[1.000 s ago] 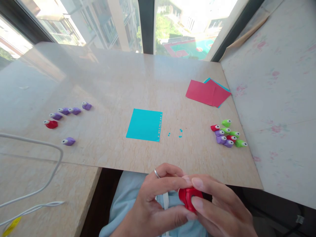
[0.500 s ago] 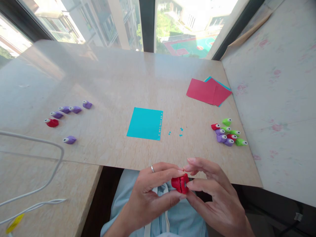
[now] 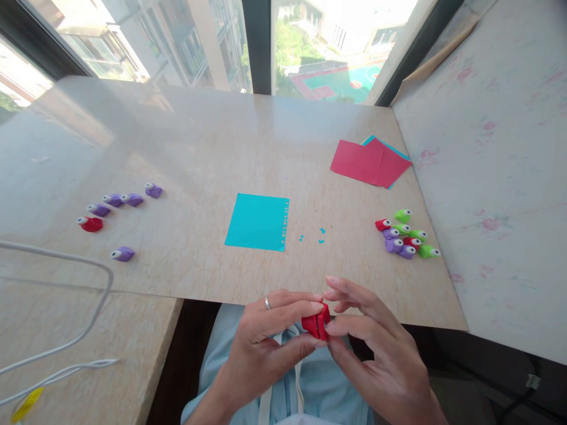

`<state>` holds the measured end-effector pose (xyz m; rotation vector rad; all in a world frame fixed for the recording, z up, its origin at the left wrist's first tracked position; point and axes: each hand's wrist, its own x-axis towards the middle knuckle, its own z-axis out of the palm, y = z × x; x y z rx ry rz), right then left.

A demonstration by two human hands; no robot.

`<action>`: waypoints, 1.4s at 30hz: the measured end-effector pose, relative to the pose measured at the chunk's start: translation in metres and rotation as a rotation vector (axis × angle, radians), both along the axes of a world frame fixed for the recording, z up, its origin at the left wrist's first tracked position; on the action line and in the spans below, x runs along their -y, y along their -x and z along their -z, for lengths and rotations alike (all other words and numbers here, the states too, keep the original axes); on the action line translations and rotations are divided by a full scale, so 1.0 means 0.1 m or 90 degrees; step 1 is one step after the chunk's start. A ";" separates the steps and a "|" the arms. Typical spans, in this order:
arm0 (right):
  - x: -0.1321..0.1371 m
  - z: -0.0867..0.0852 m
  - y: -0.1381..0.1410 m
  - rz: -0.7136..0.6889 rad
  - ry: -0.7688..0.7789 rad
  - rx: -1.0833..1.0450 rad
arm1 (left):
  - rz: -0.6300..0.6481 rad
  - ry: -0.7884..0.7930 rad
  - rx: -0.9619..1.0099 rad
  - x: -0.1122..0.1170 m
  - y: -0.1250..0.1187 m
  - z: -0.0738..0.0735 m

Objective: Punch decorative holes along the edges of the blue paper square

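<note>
- Red punch (image 3: 316, 324) pinched between both hands, just off the bench's (image 3: 212, 153) near edge, over the lap.
- Left hand (image 3: 266, 348): thumb and fingers clamp it. Right hand (image 3: 376, 354): fingertips grip its right side.
- Slit near-upright; long axis hidden by fingers.
- Cyan sheet (image 3: 258, 221) mid-bench, well apart.

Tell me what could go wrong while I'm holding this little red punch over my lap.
The small red plastic punch is pinched only by fingertips of the left hand and right hand, off the beige marble-look table; a slip would likely drop it into the lap. The tiny cyan paper bits lie loose beside the cyan square paper sheet and could scatter with a draught or sleeve.
</note>
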<state>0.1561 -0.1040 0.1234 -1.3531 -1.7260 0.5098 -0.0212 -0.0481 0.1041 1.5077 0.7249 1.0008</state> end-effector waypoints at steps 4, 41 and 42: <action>-0.01 0.01 0.01 0.019 0.038 -0.045 | -0.003 -0.006 -0.014 0.00 0.00 0.02; -0.39 0.25 -0.15 -0.101 0.596 -0.471 | 0.013 -0.062 -0.161 0.00 0.12 0.19; -0.42 0.27 -0.13 -0.097 0.601 -0.500 | 0.011 -0.071 -0.164 -0.01 0.11 0.18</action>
